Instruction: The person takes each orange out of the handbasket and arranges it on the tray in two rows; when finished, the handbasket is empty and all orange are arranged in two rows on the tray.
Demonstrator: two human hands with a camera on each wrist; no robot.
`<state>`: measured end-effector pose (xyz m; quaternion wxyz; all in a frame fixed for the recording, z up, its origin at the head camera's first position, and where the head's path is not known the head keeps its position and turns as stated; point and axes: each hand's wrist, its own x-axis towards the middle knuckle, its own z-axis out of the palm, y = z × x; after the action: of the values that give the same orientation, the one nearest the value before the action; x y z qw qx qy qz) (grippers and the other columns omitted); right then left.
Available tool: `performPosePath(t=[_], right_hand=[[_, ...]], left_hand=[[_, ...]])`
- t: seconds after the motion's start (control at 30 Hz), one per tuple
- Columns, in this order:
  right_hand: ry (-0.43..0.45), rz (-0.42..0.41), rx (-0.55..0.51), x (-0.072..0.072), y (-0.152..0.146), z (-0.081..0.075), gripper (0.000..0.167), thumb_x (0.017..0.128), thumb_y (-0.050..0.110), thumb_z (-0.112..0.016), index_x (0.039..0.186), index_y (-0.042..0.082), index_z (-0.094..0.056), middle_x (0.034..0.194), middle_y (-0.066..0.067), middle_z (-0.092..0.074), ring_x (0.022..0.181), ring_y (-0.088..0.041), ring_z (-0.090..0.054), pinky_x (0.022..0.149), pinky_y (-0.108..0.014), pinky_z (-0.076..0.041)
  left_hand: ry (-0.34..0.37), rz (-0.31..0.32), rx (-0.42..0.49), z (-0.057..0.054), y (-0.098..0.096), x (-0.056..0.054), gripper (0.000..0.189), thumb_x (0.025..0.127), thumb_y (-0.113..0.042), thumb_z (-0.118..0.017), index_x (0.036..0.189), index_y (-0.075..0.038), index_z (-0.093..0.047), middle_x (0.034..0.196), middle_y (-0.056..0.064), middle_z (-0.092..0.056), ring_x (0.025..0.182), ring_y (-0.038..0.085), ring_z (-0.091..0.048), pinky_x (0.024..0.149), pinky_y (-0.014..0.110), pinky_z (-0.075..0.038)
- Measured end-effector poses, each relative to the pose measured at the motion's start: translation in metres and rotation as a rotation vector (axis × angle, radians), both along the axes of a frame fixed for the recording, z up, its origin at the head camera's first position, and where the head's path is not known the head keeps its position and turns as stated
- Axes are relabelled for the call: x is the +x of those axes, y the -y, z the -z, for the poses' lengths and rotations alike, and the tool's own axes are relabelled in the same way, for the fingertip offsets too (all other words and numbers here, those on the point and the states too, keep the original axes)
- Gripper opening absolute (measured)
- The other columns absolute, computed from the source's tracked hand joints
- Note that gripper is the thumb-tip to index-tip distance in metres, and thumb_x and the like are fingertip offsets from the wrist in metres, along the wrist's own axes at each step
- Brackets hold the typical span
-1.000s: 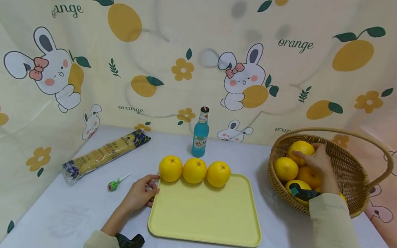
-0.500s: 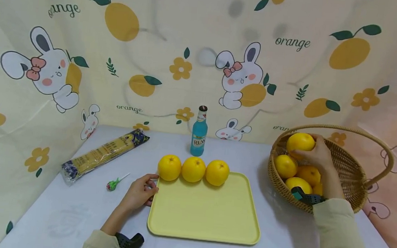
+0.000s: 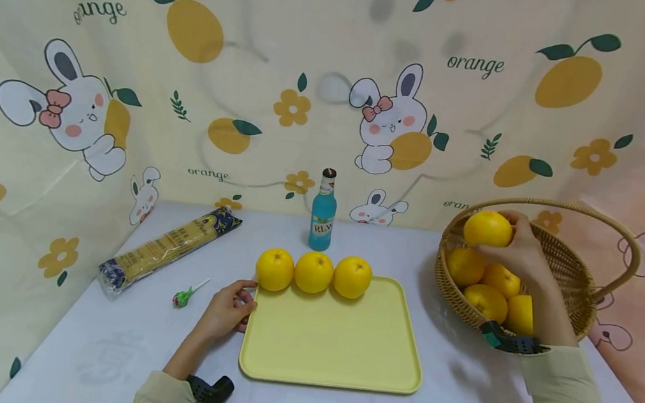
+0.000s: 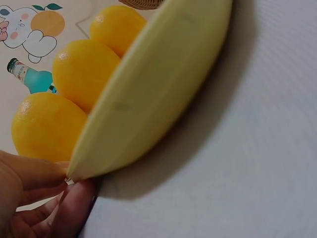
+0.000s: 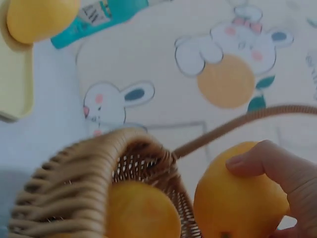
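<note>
My right hand (image 3: 525, 254) grips an orange (image 3: 487, 229) over the wicker basket (image 3: 576, 275); thumb and fingers curl around the fruit in the right wrist view. Several more oranges (image 3: 486, 301) lie in the basket below it. At the left edge of the yellow tray (image 3: 333, 343), my left hand (image 3: 227, 308) pinches the rim between thumb and fingers, as the left wrist view shows of the tray's side (image 4: 143, 94). Three oranges (image 3: 314, 272) stand in a row along the tray's back edge.
A blue bottle (image 3: 323, 217) stands behind the row of oranges. To the left lie a long yellow-and-blue packet (image 3: 171, 249) and a green-wrapped lollipop (image 3: 183, 298). The basket's tall handle (image 3: 564, 208) arches over its back. A printed cloth (image 3: 290, 45) hangs behind the table.
My right hand has lifted the orange slightly up from the others in the basket, which have shifted a little. The left hand keeps its hold on the tray. The view has drifted slightly.
</note>
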<state>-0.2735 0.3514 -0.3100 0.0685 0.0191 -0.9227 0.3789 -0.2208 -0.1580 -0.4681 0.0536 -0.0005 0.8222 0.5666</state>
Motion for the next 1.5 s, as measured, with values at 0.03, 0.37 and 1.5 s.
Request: performPosePath(t=[0.03,0.37,1.5], right_hand=[[-0.004,-0.004,0.012,0.004,0.002,-0.001,0.096,0.080,0.037,-0.072,0.145,0.005,-0.008,0.134,-0.032,-0.028,0.109,-0.043,-0.042,0.083,-0.045,-0.043],[-0.104,-0.056,-0.006,0.032,0.027,-0.001,0.080,0.080,0.024,-0.073,0.136,0.001,-0.021,0.133,-0.030,-0.032,0.100,-0.035,-0.046,0.067,-0.017,-0.044],[-0.103,-0.229,-0.207,0.011,0.118,0.106,0.071,0.074,0.013,-0.077,0.134,0.007,-0.041,0.127,-0.020,-0.045,0.107,-0.034,-0.050,0.081,-0.039,-0.049]], left_hand=[[0.000,0.001,0.002,0.000,0.000,0.000,0.040,0.085,-0.001,-0.062,0.125,-0.005,-0.053,0.089,0.008,-0.054,0.056,0.016,-0.052,0.046,0.031,-0.054],[0.005,-0.007,-0.007,-0.003,-0.001,0.001,0.041,0.085,-0.001,-0.062,0.125,-0.005,-0.053,0.090,0.009,-0.054,0.057,0.016,-0.052,0.046,0.031,-0.054],[-0.004,0.004,0.004,-0.001,-0.001,0.002,0.039,0.086,0.000,-0.061,0.124,-0.004,-0.053,0.088,0.008,-0.054,0.056,0.015,-0.053,0.046,0.030,-0.054]])
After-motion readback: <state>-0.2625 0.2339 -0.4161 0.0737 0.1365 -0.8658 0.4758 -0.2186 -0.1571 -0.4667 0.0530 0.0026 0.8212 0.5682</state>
